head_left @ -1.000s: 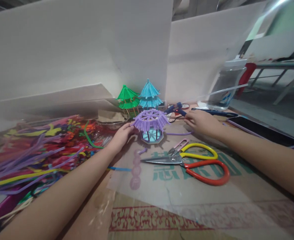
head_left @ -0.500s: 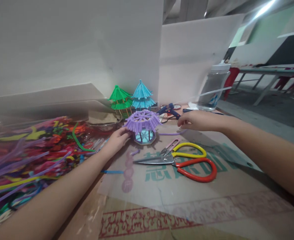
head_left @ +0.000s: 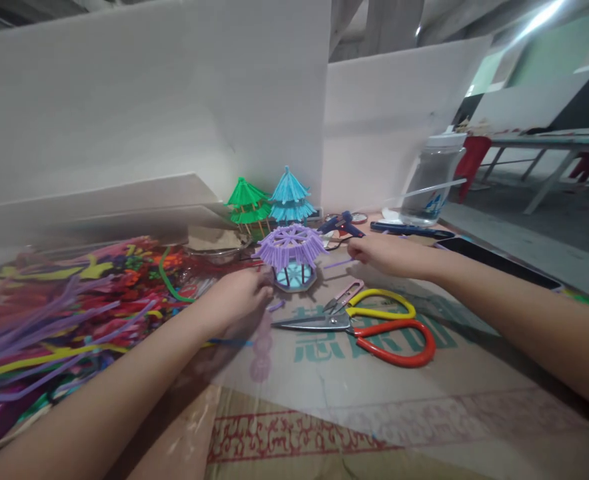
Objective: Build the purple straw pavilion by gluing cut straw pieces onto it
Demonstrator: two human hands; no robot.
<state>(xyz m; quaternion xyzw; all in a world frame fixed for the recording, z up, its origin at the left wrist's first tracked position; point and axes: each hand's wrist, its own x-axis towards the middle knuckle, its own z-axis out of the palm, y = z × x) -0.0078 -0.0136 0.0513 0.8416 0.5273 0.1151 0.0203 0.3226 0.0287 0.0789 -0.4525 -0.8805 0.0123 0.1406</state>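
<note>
A small pavilion model (head_left: pixel 294 247) with a fringed purple pipe-cleaner roof stands upright on a pale blue base, dark posts between. My left hand (head_left: pixel 244 293) is at its left side, slightly blurred, fingers loosely curled with a gap at the thumb; I cannot tell whether it touches the model. To the right, my right hand (head_left: pixel 374 253) has its fingers pinched on a purple pipe cleaner (head_left: pixel 338 264), whose free end points left towards the model. Thread snips (head_left: pixel 344 295) and large scissors (head_left: pixel 354 323) with yellow and red handles lie in front.
Green (head_left: pixel 247 200) and blue (head_left: pixel 289 195) pavilion models stand behind, near a glue gun (head_left: pixel 341 225). Many pipe cleaners (head_left: pixel 74 313) are heaped on the left. A water bottle (head_left: pixel 427 180), a dark blue pen-like tool (head_left: pixel 409 231) and a phone-like black slab (head_left: pixel 499 261) are on the right.
My right hand has moved left and closed on the purple pipe cleaner, lifting it. My left hand has shifted nearer to me, off the model's roof edge. The view has tilted slightly.
</note>
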